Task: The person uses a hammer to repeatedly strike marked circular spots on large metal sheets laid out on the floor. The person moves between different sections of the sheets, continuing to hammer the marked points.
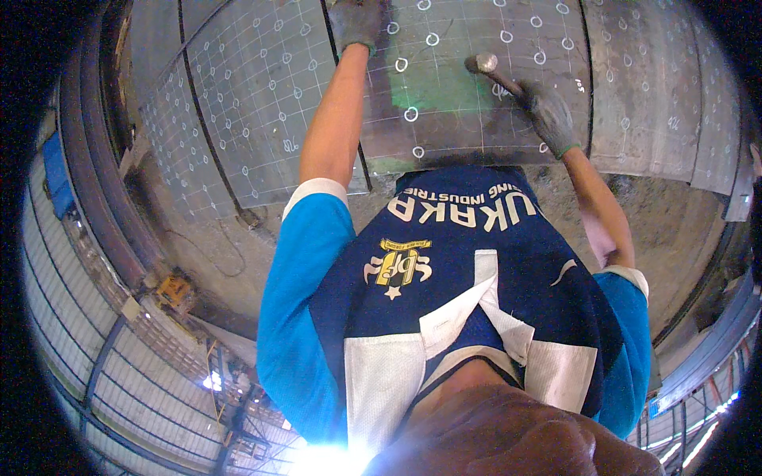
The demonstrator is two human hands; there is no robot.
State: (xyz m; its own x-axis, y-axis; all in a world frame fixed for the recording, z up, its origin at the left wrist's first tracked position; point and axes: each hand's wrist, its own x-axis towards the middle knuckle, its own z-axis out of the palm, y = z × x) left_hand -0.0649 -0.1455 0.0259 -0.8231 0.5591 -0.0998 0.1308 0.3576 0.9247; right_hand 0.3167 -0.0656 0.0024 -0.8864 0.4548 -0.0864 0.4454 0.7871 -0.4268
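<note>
Chalk-gridded steel plate (262,87) bears left hand (355,24), grip cut off; right hand (552,119) clasps hammer (496,73).

gloved right hand (552,117) gripping hammer (498,73), marked steel plate (444,87)

1. My left hand (355,24) in its grey glove runs off the top edge of the picture, so I cannot tell whether its fingers hold anything or just press on the steel plate (262,87).
2. The handle of the hammer (496,73) vanishes inside my right hand (552,117); only the head and a short part of the shaft show.
3. My own shirt (468,317) covers the lower edge of the plate and the ground in front of me.
4. The chalk marks beside some circles are too small to make out.
5. The yellow object (173,292) on the ground at left is too small to identify.
</note>
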